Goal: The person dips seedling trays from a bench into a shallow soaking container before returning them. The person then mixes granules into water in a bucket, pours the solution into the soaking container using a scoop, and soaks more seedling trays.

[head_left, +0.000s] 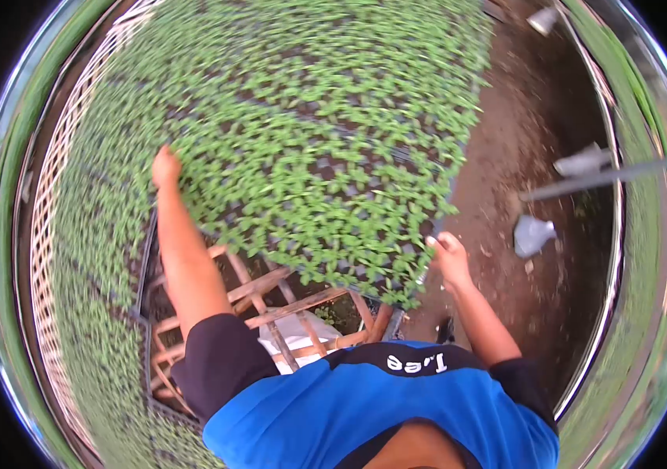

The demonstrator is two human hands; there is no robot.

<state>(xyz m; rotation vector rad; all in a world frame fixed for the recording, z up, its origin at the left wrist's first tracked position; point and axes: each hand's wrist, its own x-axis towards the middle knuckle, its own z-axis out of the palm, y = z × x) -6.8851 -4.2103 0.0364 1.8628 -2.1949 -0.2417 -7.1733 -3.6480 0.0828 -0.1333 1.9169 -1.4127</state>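
Green seedlings (pixel 333 180) in dark trays fill the middle of the head view. At the left, my left hand (pixel 166 167) is stretched over the seedlings beside a tray edge, its fingers blurred and partly hidden. My right hand (pixel 448 256) is at the near right corner of the seedling tray, fingers bent at its edge. What the fingers hold there is too small to make out.
Below the trays lies a bamboo lattice frame (pixel 259 293), with a white sack (pixel 298 332) under it. On the right, bare soil (pixel 505 156) carries a pale plastic piece (pixel 533 236) and a grey pole (pixel 584 181). A white lattice (pixel 48 203) borders the left.
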